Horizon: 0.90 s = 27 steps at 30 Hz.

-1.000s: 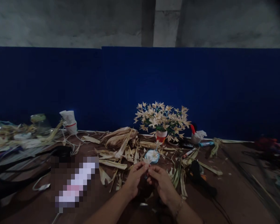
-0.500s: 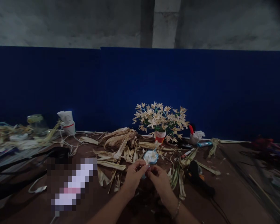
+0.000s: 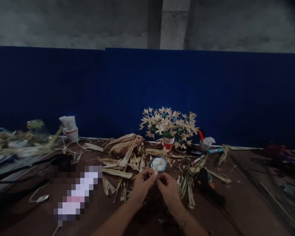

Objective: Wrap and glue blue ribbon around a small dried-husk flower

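While the left hand (image 3: 142, 186) pinches a pale flower (image 3: 156, 168), whether the right hand (image 3: 168, 187) grips it is unclear.

Can't read a single word, number or logo anywhere on my table (image 3: 250, 209), sorry. The white-and-pink thing (image 3: 79, 191) toward the near left corner is all pixel blocks, and the red-and-white striped cup (image 3: 168, 143) and light-blue tube (image 3: 214, 150) near the back edge are too small and dim for any lettering.
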Each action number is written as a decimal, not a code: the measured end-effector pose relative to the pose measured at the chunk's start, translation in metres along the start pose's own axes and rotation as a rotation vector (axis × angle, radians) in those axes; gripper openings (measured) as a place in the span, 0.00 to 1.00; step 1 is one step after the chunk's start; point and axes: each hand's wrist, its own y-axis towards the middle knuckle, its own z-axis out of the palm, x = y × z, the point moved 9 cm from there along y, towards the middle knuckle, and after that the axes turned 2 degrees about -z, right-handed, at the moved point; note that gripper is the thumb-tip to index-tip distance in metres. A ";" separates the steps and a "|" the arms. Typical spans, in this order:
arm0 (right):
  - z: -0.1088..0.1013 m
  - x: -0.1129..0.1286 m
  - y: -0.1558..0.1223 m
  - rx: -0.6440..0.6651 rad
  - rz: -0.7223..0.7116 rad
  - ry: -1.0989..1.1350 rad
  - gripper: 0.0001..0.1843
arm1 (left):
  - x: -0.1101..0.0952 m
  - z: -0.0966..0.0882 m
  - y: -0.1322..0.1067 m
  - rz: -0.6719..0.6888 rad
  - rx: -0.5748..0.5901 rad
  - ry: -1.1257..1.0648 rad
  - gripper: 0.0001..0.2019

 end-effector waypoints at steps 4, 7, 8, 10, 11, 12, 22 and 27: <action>0.001 0.007 0.002 0.046 -0.048 -0.090 0.08 | 0.008 -0.004 0.003 -0.038 -0.024 -0.001 0.12; -0.006 0.011 0.008 0.083 -0.040 -0.128 0.12 | 0.017 -0.007 0.004 -0.119 -0.034 -0.061 0.13; -0.011 0.012 0.012 0.074 -0.021 -0.127 0.13 | 0.019 -0.007 0.005 -0.138 -0.030 -0.076 0.13; -0.025 0.015 0.020 0.037 0.015 -0.130 0.13 | 0.019 -0.007 0.005 -0.159 -0.017 -0.099 0.13; -0.032 0.017 0.024 0.022 0.024 -0.149 0.13 | 0.018 -0.006 0.004 -0.173 -0.009 -0.113 0.13; -0.038 0.020 0.028 0.014 0.032 -0.180 0.13 | 0.018 -0.004 0.004 -0.197 0.002 -0.128 0.13; -0.160 0.050 0.034 -0.158 0.070 -0.939 0.19 | 0.029 0.008 -0.002 -0.363 0.096 -0.233 0.11; -0.182 0.019 0.001 -0.068 0.277 -1.433 0.12 | 0.033 0.012 -0.004 -0.417 0.098 -0.266 0.10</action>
